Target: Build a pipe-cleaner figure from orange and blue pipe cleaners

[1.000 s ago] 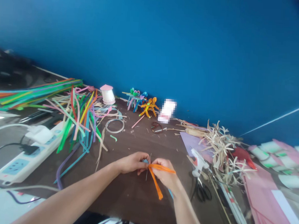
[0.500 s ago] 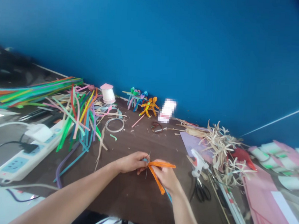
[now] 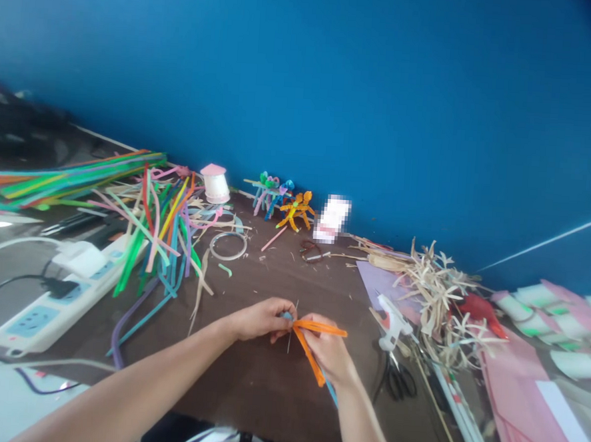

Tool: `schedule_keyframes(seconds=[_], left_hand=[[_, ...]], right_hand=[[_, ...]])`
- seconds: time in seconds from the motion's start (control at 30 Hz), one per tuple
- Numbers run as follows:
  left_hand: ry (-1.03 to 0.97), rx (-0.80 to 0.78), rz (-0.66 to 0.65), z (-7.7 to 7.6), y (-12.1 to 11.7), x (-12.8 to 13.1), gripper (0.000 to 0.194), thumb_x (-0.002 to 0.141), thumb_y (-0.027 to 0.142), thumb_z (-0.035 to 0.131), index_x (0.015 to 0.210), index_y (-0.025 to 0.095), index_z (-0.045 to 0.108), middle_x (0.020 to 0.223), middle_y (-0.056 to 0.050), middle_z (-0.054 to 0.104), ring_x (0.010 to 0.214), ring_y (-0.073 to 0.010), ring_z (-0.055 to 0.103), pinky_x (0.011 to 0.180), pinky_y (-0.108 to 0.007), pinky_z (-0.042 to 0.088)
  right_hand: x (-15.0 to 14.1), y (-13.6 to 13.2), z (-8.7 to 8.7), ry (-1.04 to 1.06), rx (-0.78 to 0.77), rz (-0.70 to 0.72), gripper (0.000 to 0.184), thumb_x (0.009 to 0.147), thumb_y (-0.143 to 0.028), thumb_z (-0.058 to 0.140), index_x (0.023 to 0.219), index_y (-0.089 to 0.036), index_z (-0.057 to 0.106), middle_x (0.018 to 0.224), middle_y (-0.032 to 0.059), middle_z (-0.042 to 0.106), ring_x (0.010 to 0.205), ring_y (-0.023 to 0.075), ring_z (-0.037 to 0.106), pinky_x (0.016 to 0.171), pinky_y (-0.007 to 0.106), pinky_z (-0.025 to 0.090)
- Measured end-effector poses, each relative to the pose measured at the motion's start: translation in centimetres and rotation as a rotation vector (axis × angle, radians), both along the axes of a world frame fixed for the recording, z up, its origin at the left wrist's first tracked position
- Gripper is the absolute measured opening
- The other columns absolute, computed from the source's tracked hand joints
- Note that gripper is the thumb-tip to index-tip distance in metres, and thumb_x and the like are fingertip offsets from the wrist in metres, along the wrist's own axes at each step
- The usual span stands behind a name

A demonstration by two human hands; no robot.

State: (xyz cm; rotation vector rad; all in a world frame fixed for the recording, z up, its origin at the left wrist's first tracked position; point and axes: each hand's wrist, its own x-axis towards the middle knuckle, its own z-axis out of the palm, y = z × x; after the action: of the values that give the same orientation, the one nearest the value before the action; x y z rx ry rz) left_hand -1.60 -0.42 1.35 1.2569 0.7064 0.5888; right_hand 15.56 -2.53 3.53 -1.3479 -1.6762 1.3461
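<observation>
1. The left hand (image 3: 262, 319) is clenched, its fingers pinching a small blue piece (image 3: 286, 316) and a thin metal wire (image 3: 290, 334), just above the dark brown desk (image 3: 245, 394).
2. The right hand (image 3: 330, 351) is grasping a folded orange strip (image 3: 310, 356) right beside the left hand. One length of the strip runs sideways and the other slants down toward the desk. A thin blue strip (image 3: 332, 390) shows below the right hand.
3. To the left lies a loose heap of multicoloured plastic strips (image 3: 162, 236), beside a white power strip (image 3: 44, 319).
4. To the right are a white hot glue gun (image 3: 393, 322), black-handled scissors (image 3: 400, 381), pale dried leaves (image 3: 436, 289) and pink paper sheets (image 3: 525, 395).
5. By the blue wall (image 3: 304, 81) stands a small twisted orange figure (image 3: 295, 209).
</observation>
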Motion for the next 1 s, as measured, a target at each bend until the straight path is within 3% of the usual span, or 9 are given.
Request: schedule_keyframes(seconds=[0.23, 0.6, 0.9, 1.0], left_hand=[[-0.027, -0.034, 0.017, 0.2, 0.0, 0.0, 0.024, 0.072, 0.036, 0.055, 0.077, 0.015, 0.046, 0.052, 0.007, 0.043, 0.044, -0.0063, 0.04, 0.042, -0.018, 0.037], [-0.003, -0.023, 0.031, 0.2, 0.0, 0.1, 0.017, 0.071, 0.03, 0.051, 0.075, 0.015, 0.045, 0.05, 0.007, 0.042, 0.043, -0.0059, 0.039, 0.041, -0.018, 0.035], [0.07, 0.002, 0.042, 0.2, 0.0, 0.1, 0.018, 0.074, 0.033, 0.05, 0.075, 0.015, 0.045, 0.05, 0.007, 0.042, 0.043, -0.0062, 0.039, 0.042, -0.018, 0.033], [0.062, 0.001, 0.049, 0.3, -0.1, 0.1, 0.018, 0.074, 0.032, 0.05, 0.074, 0.015, 0.045, 0.05, 0.007, 0.042, 0.042, -0.006, 0.038, 0.042, -0.018, 0.032]], right_hand=[[-0.2, -0.1, -0.3, 0.027, -0.053, -0.036, 0.02, 0.074, -0.035, 0.054, 0.066, -0.017, 0.055, 0.051, -0.0037, 0.049, 0.044, 0.0088, 0.044, 0.041, 0.019, 0.034], [-0.1, -0.1, -0.8, 0.014, -0.048, 0.001, 0.018, 0.077, -0.034, 0.052, 0.069, -0.019, 0.057, 0.048, -0.0035, 0.049, 0.044, 0.011, 0.048, 0.044, 0.022, 0.04], [0.0, -0.3, -1.6, 0.07, -0.122, -0.016, 0.018, 0.076, -0.034, 0.053, 0.078, -0.018, 0.058, 0.058, -0.0023, 0.054, 0.049, 0.0113, 0.053, 0.048, 0.022, 0.043], [0.5, -0.5, -0.8, 0.003, -0.023, -0.048, 0.017, 0.075, -0.031, 0.053, 0.081, -0.017, 0.06, 0.07, 0.0013, 0.061, 0.062, 0.0142, 0.058, 0.059, 0.025, 0.047]])
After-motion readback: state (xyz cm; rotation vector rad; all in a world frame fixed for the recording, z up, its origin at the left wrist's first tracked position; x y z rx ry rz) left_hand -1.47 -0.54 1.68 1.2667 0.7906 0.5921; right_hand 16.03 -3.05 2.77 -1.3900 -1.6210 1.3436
